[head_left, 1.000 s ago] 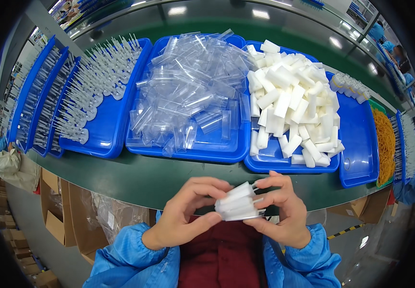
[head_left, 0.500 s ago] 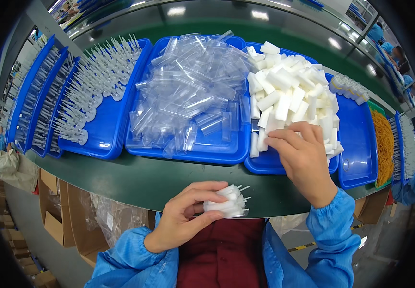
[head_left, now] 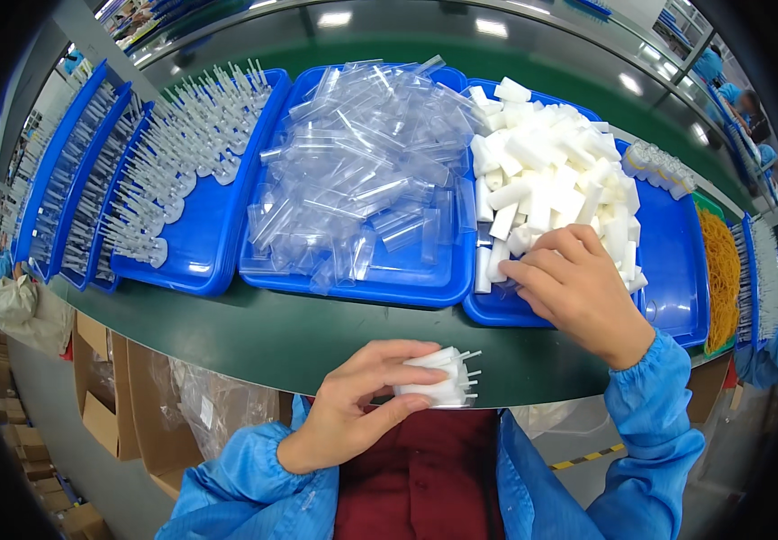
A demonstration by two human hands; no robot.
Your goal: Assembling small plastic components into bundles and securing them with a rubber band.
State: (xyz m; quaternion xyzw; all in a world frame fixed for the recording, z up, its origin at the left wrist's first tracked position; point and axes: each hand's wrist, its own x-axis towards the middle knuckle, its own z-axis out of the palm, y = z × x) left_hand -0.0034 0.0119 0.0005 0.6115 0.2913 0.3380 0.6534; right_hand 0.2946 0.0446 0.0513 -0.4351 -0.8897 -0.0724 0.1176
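Note:
My left hand (head_left: pixel 348 396) is closed around a small bundle of white foam pieces (head_left: pixel 438 376), held just over the table's front edge. Several thin, pale stems stick out of the bundle's right end. Over the front of a blue tray heaped with short white foam pieces (head_left: pixel 551 171), my right hand (head_left: pixel 578 288) is bent down with its fingers curled together. Its fingertips press against one white foam piece (head_left: pixel 496 259) at the pile's front left; the thumb is mostly hidden.
Left of the foam stands a blue tray of clear plastic sleeves (head_left: pixel 362 171). Farther left, a blue tray (head_left: pixel 195 243) holds rows of white-stemmed parts, with more racks beside it. To the right are a blue tray (head_left: pixel 677 261) with capped pieces and orange rubber bands (head_left: pixel 719 270). Cardboard boxes (head_left: pixel 155 405) sit below.
My right hand has shifted slightly right, staying at the front of the foam pile. The left hand has moved a little to the right with its bundle.

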